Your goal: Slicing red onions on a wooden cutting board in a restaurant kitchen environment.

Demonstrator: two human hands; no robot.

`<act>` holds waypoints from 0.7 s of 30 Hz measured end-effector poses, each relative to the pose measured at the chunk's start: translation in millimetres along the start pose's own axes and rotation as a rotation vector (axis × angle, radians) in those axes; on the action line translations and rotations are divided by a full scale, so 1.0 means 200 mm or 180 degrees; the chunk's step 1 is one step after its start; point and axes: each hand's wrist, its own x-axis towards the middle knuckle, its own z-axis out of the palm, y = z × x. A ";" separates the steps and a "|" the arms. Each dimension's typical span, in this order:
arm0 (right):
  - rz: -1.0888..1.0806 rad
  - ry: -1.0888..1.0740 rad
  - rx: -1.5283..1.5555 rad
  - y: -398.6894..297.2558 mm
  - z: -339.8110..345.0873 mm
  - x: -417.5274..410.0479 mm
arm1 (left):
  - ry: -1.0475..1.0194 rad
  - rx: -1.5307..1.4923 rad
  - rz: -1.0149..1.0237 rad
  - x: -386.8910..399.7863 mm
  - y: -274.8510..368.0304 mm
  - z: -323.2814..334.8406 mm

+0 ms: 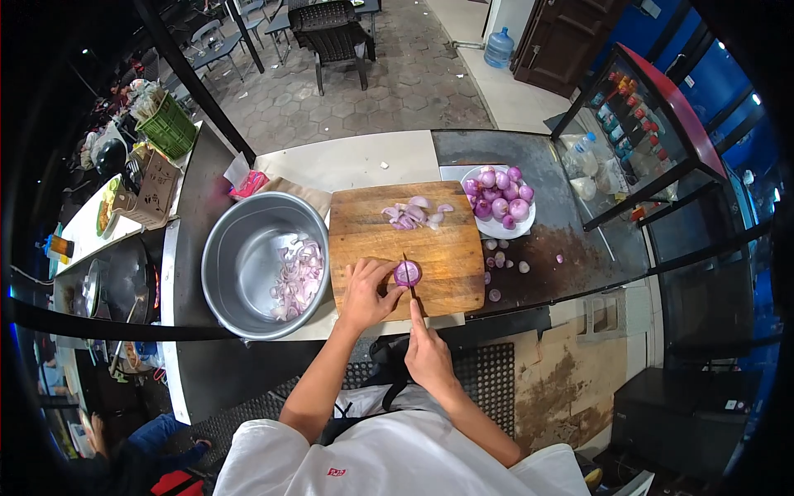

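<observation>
My right hand [428, 353] grips a knife [406, 263], its index finger laid along the top of the blade. The blade crosses a cut red onion [400, 273] on the wooden cutting board [366, 248]. With fingertips against the onion's left side, my left hand [366, 294] steadies it on the board. Sliced onion pieces [406, 217] lie in a loose pile near the board's far edge. Left of the board stands a large grey metal basin [232, 229], with chopped onion [301, 279] heaped on its right side. A white plate [518, 228] of peeled whole onions [499, 192] sits beyond the board's right edge.
Onion end scraps [496, 254] are scattered on the dark counter right of the board. A glass display case [639, 118] with bottles stands at right. At left are a green basket [166, 124], a cardboard box [158, 186] and a wok [127, 279]. Another person's leg [161, 437] shows lower left.
</observation>
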 end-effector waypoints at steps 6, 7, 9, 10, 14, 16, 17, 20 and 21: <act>-0.0016 -0.0060 0.0221 0.09 -0.09 -0.29 | -0.0089 -0.0005 -0.0210 0.00 -0.02 0.00; 0.0038 -0.0124 0.0644 0.09 -0.14 -0.32 | -0.0161 -0.0043 -0.0295 -0.01 -0.02 -0.01; 0.0006 -0.0081 0.1220 0.18 -0.18 -0.37 | -0.0211 -0.0086 -0.0341 0.02 0.00 -0.01; -0.0016 -0.0065 0.1217 0.24 -0.18 -0.41 | -0.0267 -0.0080 -0.0306 0.02 0.02 -0.01; 0.0601 0.0009 0.1828 0.28 -0.32 -0.43 | -0.0341 -0.0130 -0.0331 0.03 0.01 -0.02; 0.0666 0.0332 0.1976 0.27 -0.38 -0.37 | -0.0283 -0.0066 -0.0199 0.04 0.01 -0.04; 0.0701 0.0453 0.1988 0.29 -0.41 -0.34 | -0.0232 -0.0016 -0.0082 0.06 0.03 -0.06; 0.0712 0.0811 0.2054 0.31 -0.50 -0.26 | -0.0515 0.0470 -0.0041 0.11 0.08 -0.16; 0.0705 0.0860 0.2224 0.30 -0.53 -0.24 | -0.0747 0.0611 -0.0079 0.11 0.07 -0.17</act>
